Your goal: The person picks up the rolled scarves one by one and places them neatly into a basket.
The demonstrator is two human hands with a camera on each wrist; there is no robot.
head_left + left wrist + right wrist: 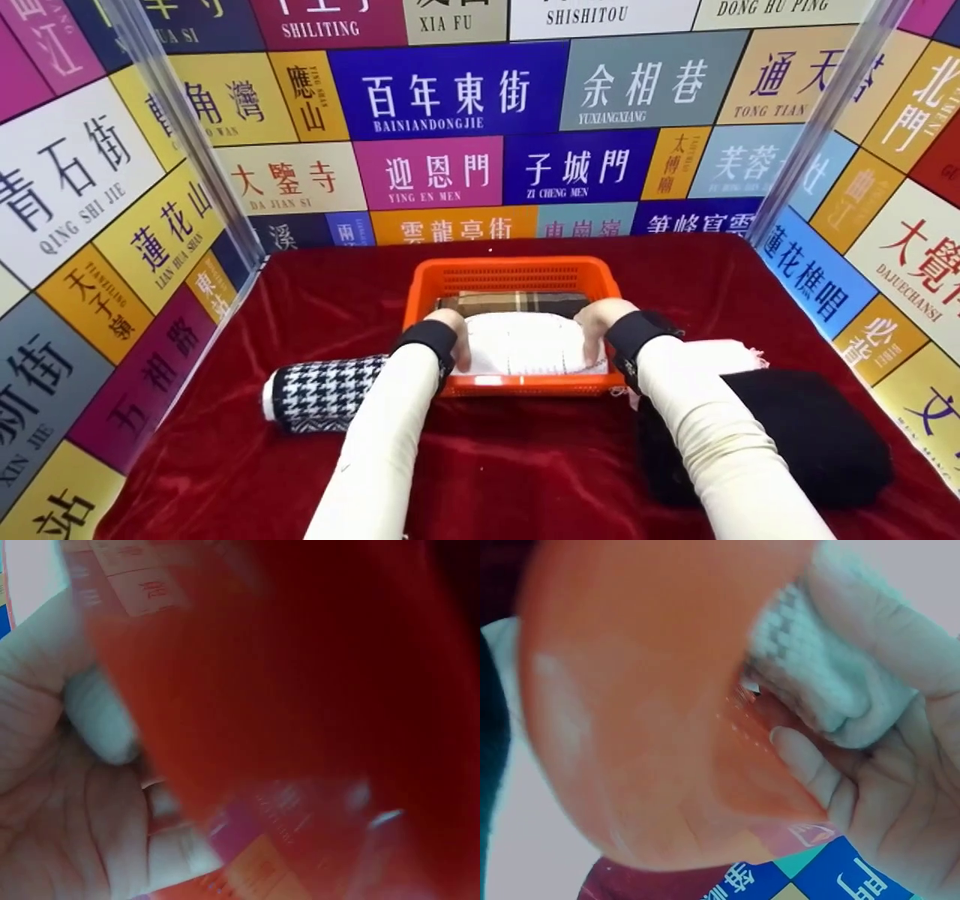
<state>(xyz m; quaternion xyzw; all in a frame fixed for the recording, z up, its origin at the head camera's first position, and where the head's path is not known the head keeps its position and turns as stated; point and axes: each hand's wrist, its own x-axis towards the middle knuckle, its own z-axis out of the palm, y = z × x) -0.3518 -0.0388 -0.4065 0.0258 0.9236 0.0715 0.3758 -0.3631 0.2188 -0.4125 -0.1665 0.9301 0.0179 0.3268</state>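
Note:
In the head view a white rolled cloth [532,341] with thin dark lines lies inside an orange basket [517,264]. My left hand [452,336] grips its left end, and my right hand [598,322] holds its right end. Behind it in the basket sits a brown checked folded cloth [491,301]. The right wrist view shows the end of the white cloth [795,645] between thumb and fingers, beside the basket wall [645,697]. In the left wrist view the basket wall [172,712] hides part of my left fingers.
A black-and-white houndstooth roll [326,386] lies left of the basket. To the right are a pale pink fringed cloth [724,355] and a thick black folded cloth [810,435], partly under my right arm. Dark red velvet [517,465] covers the table; clear panels and sign-covered walls [450,90] surround it.

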